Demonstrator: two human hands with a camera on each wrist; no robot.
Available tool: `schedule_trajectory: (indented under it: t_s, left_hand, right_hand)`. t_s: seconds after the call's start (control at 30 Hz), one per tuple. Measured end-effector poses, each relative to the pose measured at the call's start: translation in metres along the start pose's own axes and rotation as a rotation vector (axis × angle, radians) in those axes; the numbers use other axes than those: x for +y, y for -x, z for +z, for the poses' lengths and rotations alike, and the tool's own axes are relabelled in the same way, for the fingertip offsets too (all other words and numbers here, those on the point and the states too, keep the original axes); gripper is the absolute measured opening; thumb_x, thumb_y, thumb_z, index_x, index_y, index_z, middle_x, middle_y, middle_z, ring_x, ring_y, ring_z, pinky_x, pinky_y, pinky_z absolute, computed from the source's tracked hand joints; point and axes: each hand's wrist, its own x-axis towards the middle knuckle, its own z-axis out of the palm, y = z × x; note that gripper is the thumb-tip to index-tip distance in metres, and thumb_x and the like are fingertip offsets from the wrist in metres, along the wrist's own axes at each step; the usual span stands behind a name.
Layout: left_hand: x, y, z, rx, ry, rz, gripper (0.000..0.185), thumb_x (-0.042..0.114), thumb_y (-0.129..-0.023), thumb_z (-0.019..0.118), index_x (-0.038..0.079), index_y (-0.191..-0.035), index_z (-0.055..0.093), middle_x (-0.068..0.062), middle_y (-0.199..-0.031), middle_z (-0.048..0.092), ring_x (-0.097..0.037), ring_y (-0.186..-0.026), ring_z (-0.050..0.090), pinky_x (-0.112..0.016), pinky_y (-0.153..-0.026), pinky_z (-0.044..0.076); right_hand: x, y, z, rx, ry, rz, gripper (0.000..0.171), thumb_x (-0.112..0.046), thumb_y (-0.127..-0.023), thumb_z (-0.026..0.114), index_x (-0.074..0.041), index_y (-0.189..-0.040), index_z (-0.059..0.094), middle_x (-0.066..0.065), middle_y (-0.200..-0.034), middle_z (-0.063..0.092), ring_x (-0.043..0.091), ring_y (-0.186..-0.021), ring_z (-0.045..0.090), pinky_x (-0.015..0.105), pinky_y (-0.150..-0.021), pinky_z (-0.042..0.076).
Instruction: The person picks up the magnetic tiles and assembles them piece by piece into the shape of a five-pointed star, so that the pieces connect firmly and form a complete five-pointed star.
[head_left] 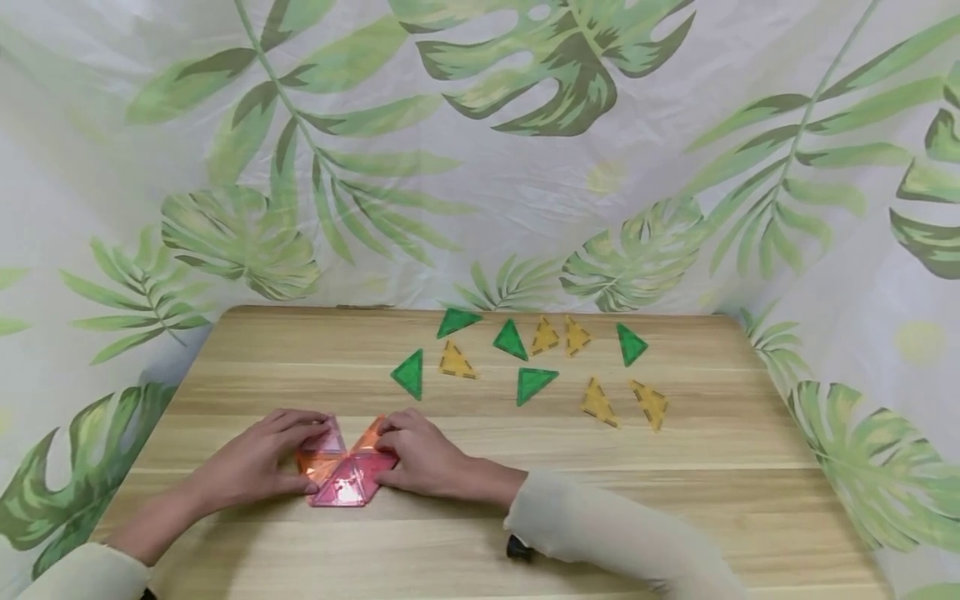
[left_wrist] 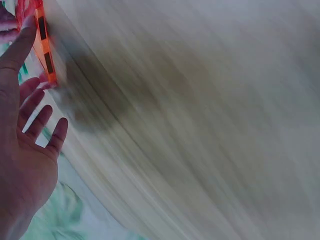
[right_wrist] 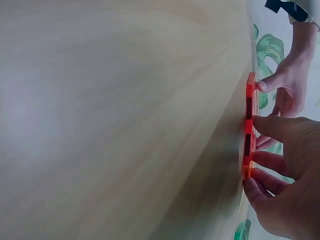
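Note:
Translucent triangular magnetic tiles lie edge to edge in a fan on the table, with a notch at the back. A pink tile [head_left: 347,490] is at the front, an orange tile [head_left: 318,468] and a purple tile [head_left: 327,437] at the left, and another orange tile [head_left: 367,437] at the back right. My left hand [head_left: 258,457] holds the fan's left side, thumb at the front corner, fingers over the purple tile. Opposite, my right hand [head_left: 426,454] grips the right side between thumb and fingers. The right wrist view shows the red tile edges [right_wrist: 248,125] against those fingertips.
Behind the hands, loose green triangle tiles [head_left: 536,383] and yellow triangle tiles [head_left: 599,405] are scattered over the back of the wooden table [head_left: 675,517]. A leaf-print cloth [head_left: 510,200] hangs behind the table's back edge.

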Motion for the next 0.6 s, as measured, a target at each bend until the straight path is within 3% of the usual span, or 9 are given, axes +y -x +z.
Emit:
schedule_trajectory:
  t_s: [0.1, 0.2, 0.3, 0.37, 0.43, 0.6]
  left_hand:
    - [-0.014, 0.013, -0.004, 0.039, -0.025, 0.001, 0.077, 0.050, -0.075, 0.095, 0.006, -0.133, 0.073, -0.008, -0.140, 0.067, -0.030, -0.127, 0.060, -0.051, -0.100, 0.052]
    - [-0.028, 0.021, -0.007, 0.072, -0.043, 0.004, 0.077, 0.050, -0.072, 0.096, 0.007, -0.132, 0.074, -0.007, -0.138, 0.068, -0.029, -0.124, 0.061, -0.035, -0.100, 0.050]
    - [-0.041, 0.028, -0.010, 0.091, -0.040, 0.002, 0.077, 0.050, -0.070, 0.097, 0.007, -0.130, 0.075, -0.007, -0.136, 0.069, -0.031, -0.122, 0.061, -0.015, -0.102, 0.039]
    - [-0.048, 0.031, -0.013, 0.092, -0.036, -0.005, 0.077, 0.050, -0.070, 0.098, 0.007, -0.129, 0.075, -0.008, -0.136, 0.069, -0.033, -0.122, 0.061, -0.009, -0.100, 0.033]
    - [-0.055, 0.033, -0.016, 0.087, -0.036, -0.019, 0.077, 0.050, -0.069, 0.098, 0.006, -0.129, 0.075, -0.009, -0.136, 0.069, -0.035, -0.121, 0.061, -0.012, -0.099, 0.035]
    - [-0.066, 0.034, -0.026, 0.057, -0.054, -0.057, 0.077, 0.046, -0.069, 0.099, 0.004, -0.129, 0.074, -0.015, -0.135, 0.069, -0.041, -0.121, 0.062, -0.038, -0.093, 0.050]
  right_hand:
    - [-0.011, -0.016, 0.006, -0.003, 0.010, 0.004, 0.034, -0.040, -0.093, 0.083, -0.014, -0.115, 0.082, -0.002, -0.129, 0.069, 0.011, -0.120, 0.057, 0.018, -0.103, 0.046]
    - [-0.017, -0.030, 0.012, -0.004, 0.033, 0.007, 0.034, -0.041, -0.094, 0.082, -0.016, -0.116, 0.082, -0.004, -0.130, 0.069, 0.010, -0.122, 0.057, 0.017, -0.105, 0.044]
    - [-0.022, -0.043, 0.018, -0.008, 0.045, 0.003, 0.034, -0.041, -0.094, 0.081, -0.016, -0.118, 0.081, -0.005, -0.131, 0.069, 0.008, -0.123, 0.058, 0.017, -0.107, 0.042]
    - [-0.023, -0.051, 0.020, -0.012, 0.046, 0.006, 0.035, -0.041, -0.095, 0.081, -0.017, -0.120, 0.081, -0.005, -0.133, 0.068, 0.008, -0.125, 0.057, 0.016, -0.109, 0.041]
    - [-0.026, -0.059, 0.022, -0.015, 0.041, 0.009, 0.036, -0.041, -0.096, 0.080, -0.017, -0.123, 0.080, -0.006, -0.135, 0.068, 0.007, -0.127, 0.056, 0.015, -0.109, 0.040]
    - [-0.029, -0.074, 0.025, -0.014, 0.028, 0.025, 0.037, -0.042, -0.097, 0.078, -0.018, -0.126, 0.079, -0.006, -0.138, 0.066, 0.007, -0.130, 0.055, 0.013, -0.110, 0.039]
